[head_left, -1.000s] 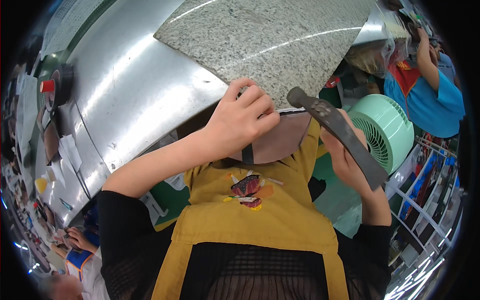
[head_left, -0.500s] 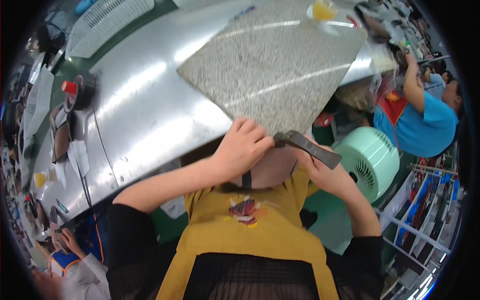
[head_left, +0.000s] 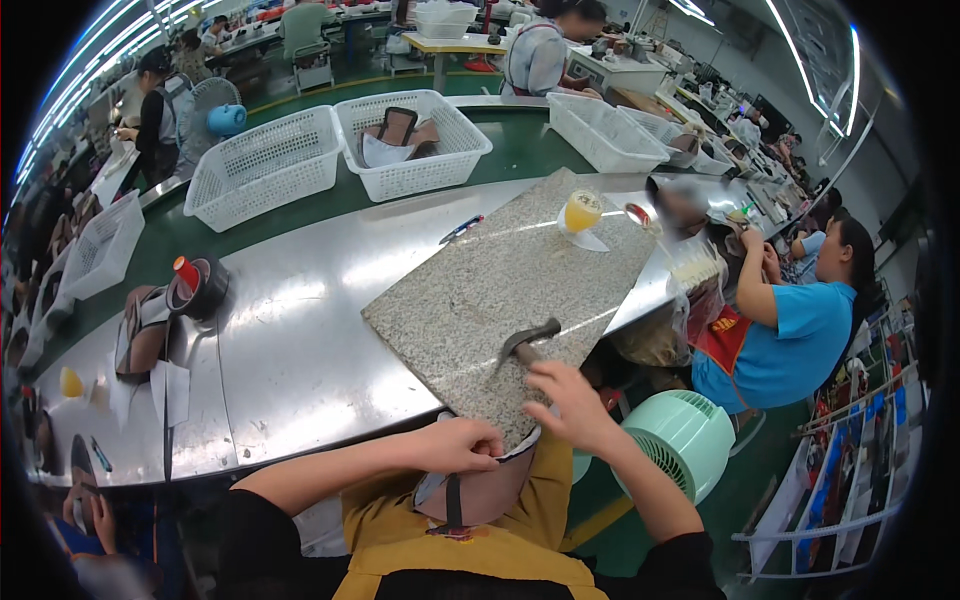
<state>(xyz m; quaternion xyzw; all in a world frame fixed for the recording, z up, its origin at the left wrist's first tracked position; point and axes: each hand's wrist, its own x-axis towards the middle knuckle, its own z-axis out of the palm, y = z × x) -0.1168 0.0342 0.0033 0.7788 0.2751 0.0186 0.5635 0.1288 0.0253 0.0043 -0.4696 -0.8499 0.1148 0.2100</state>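
Observation:
My left hand point(head_left: 462, 445) is closed, pinching the edge of a brown, curved piece that looks like a shoe upper point(head_left: 500, 490). The piece has a pale edge and a black strip, and rests in my lap against the apron point(head_left: 465, 555). A hammer point(head_left: 525, 345) with a dark, curved head lies on the speckled stone slab point(head_left: 470, 290). My right hand point(head_left: 575, 405) is at the hammer's handle, its thumb spread away from the fingers. The handle's end runs under my fingertips, which hide it.
A yellow pot point(head_left: 583, 212) and a pen point(head_left: 461, 229) are on or near the slab. Left on the metal table point(head_left: 300, 370) stands a black tape roll point(head_left: 205, 290) beside brown pieces. White baskets point(head_left: 410, 180) line the far side. A mint fan point(head_left: 685, 440) and a co-worker point(head_left: 790, 320) are at right.
The hammer has gone from my right hand, close to the brown piece, onto the slab. The brown piece has lowered toward my lap, still with my left hand. My view has tilted up.

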